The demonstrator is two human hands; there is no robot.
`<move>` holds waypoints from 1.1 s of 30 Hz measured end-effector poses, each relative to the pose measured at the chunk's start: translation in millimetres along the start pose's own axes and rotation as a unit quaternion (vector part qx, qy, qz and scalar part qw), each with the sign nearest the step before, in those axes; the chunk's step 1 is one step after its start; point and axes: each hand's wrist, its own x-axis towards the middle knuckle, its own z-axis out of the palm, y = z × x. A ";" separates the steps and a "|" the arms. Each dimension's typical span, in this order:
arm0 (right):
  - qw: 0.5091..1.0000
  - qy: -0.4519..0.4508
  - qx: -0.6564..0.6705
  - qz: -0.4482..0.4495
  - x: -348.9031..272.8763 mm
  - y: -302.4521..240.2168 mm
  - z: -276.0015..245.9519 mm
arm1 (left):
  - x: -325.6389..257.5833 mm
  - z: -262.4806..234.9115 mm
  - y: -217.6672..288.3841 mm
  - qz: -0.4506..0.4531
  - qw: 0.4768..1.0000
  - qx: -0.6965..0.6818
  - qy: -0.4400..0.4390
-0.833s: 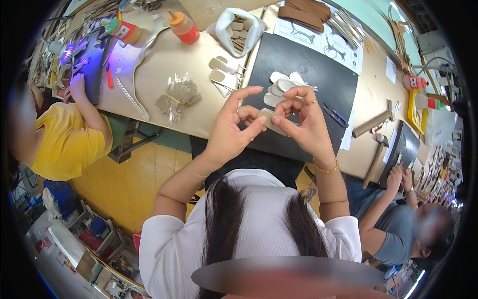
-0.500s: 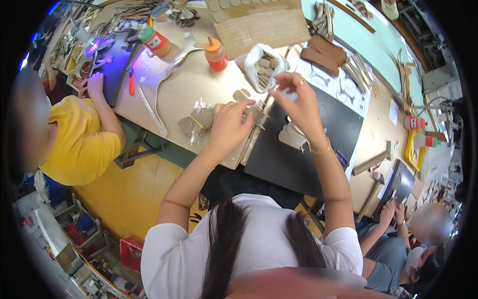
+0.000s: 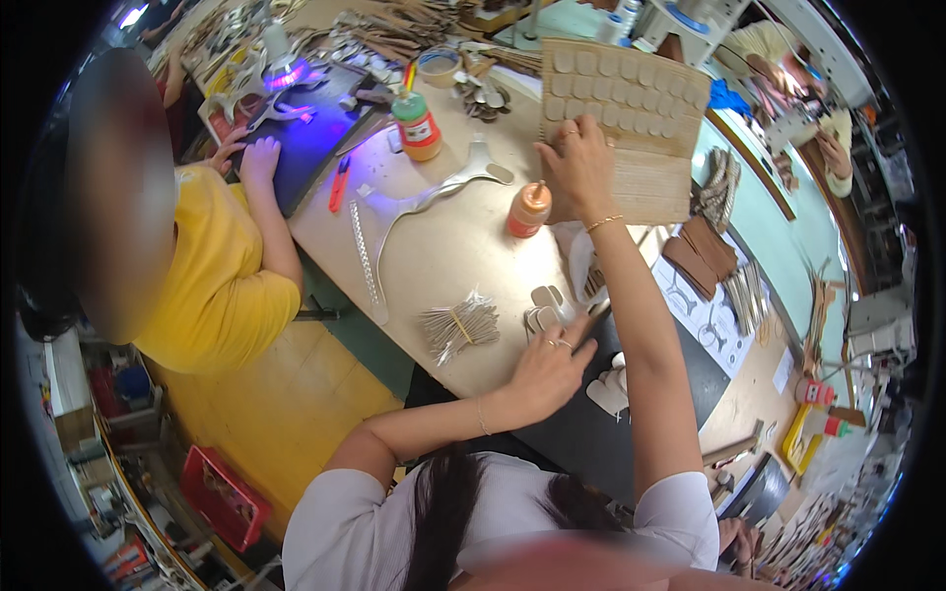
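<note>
Left-to-right rows of pale oval pieces (image 3: 628, 96) are borne on a cardboard sheet (image 3: 655, 182), just beyond and rightward of the nearer right hand's (image 3: 579, 163) bent fingers, whose hold cannot be told; the left hand (image 3: 547, 372), fingers spread, is positioned farther back.

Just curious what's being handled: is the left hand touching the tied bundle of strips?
Apart: the head view shows tabletop between the left hand and the tied bundle.

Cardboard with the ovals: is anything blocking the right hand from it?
Nothing visible: the right hand is over the left side of the cardboard. The orange bottle stands off to the left, not between.
</note>
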 end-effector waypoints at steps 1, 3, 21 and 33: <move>1.000 0.010 -0.002 -0.010 0.3 0.3 1.9 | -0.6 5.6 2.9 -0.001 1.000 -0.018 -0.012; 1.000 0.009 -0.007 -0.017 1.8 1.6 5.1 | -4.8 14.0 8.6 0.003 0.998 -0.046 -0.039; 0.998 -0.033 -0.003 -0.050 9.4 4.6 -2.1 | -4.3 41.9 15.0 0.039 0.997 -0.023 -0.055; 0.988 -0.012 0.153 0.035 -2.1 7.6 -5.2 | 0.6 50.3 23.3 0.058 0.997 -0.051 0.005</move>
